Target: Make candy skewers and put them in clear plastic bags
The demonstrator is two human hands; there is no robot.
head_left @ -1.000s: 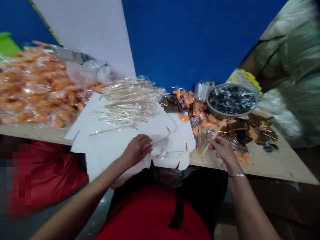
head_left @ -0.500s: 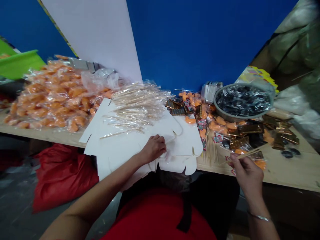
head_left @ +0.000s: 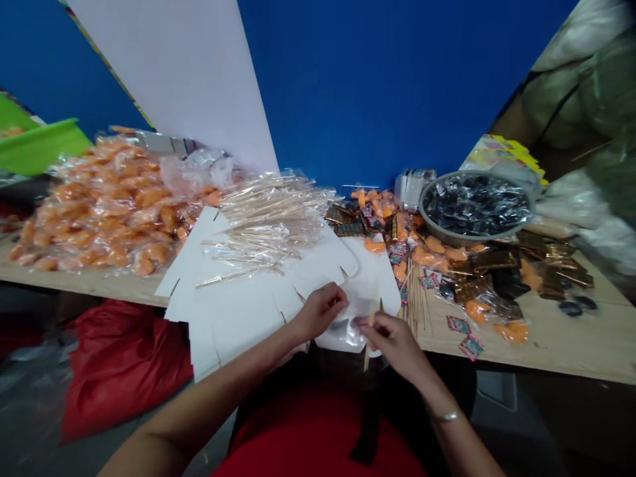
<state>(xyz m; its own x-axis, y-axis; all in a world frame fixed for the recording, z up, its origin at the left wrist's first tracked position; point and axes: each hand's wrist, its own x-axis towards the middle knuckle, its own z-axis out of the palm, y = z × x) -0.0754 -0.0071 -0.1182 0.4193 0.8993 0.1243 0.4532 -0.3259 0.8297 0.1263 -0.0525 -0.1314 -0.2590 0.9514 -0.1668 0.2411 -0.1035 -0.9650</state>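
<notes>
Against the blue wall [head_left: 377, 86] stands a wooden table [head_left: 556, 351], and on it you have a white cardboard sheet [head_left: 233, 311] with cut tabs. At its near edge, your left hand [head_left: 320, 311] is closed on a shiny plastic bag [head_left: 342, 331], and your right hand [head_left: 392, 341] pinches a thin wooden stick [head_left: 368, 351] just beside it.

Bagged skewers [head_left: 268, 225] on cardboard [head_left: 233, 318], wrapped sweets [head_left: 109, 212] left, bowl [head_left: 477, 233] right.

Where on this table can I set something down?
Bare pale wood shows at front right, beside small printed paper cards and below gold wrappers; a narrow strip lies before the clear orange-filled bags. Around the round grey bowl is crowded.
</notes>
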